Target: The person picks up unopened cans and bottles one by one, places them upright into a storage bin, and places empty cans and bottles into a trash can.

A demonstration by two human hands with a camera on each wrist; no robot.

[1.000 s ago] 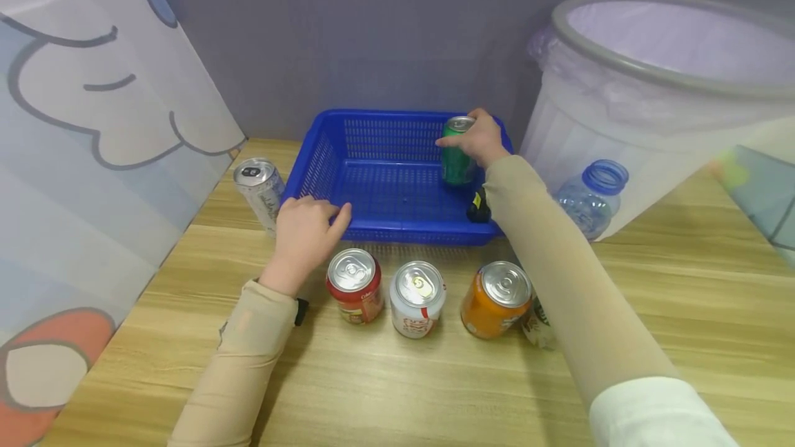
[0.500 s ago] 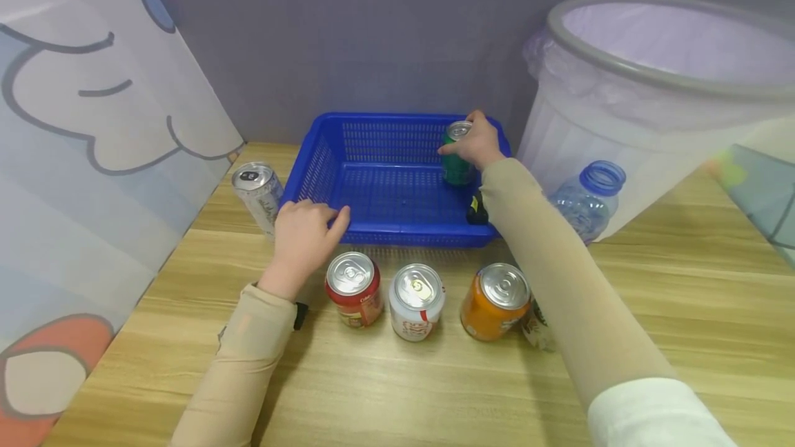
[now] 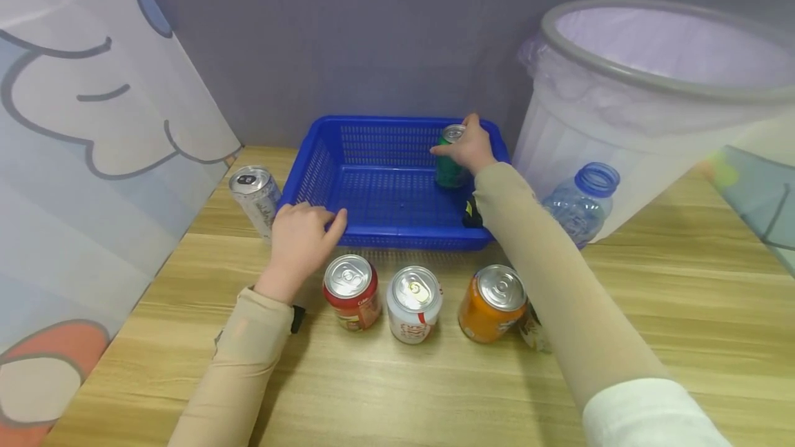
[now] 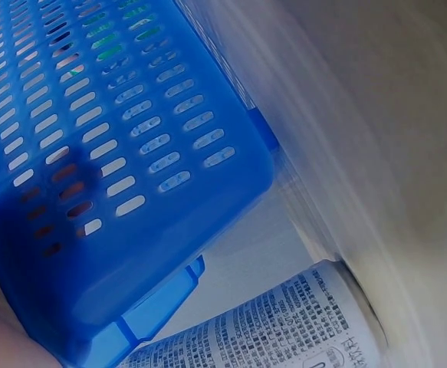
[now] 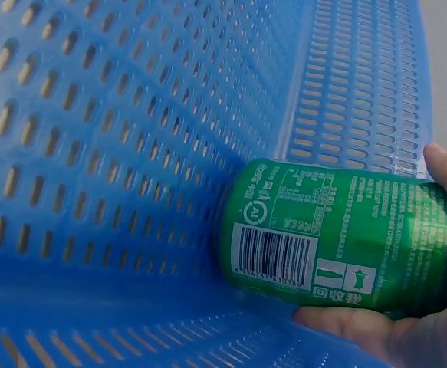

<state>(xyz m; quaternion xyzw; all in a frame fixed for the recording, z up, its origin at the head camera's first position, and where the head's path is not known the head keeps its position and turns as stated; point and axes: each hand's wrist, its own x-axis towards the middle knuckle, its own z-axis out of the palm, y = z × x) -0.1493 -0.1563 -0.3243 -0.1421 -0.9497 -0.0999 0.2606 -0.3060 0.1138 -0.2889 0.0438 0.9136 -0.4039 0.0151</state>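
In the head view, my right hand (image 3: 470, 147) grips a green can (image 3: 448, 172) near its top, thumb on one side and fingers on the other. The can stands upright at the back right inside a blue plastic basket (image 3: 397, 121). Its base is against the slotted floor in the right wrist view. My left hand (image 3: 301, 236) holds the basket's front left corner, its fingers over the rim and partly visible through the slots in the left wrist view. A silver-white can (image 3: 256, 199) stands just left of that corner.
Before the basket, a red can (image 3: 352, 295), a white can (image 3: 414, 305) and an orange can (image 3: 492, 305) stand in a row. Another can (image 3: 535, 330) is half hidden behind the right sleeve. At right are a blue-tinted bottle (image 3: 580, 205) and a lined bin (image 3: 571, 116).
The head view has shifted slightly, so everything sits a little lower and further left in it. Both hands keep their holds, on the green can and on the basket's corner.
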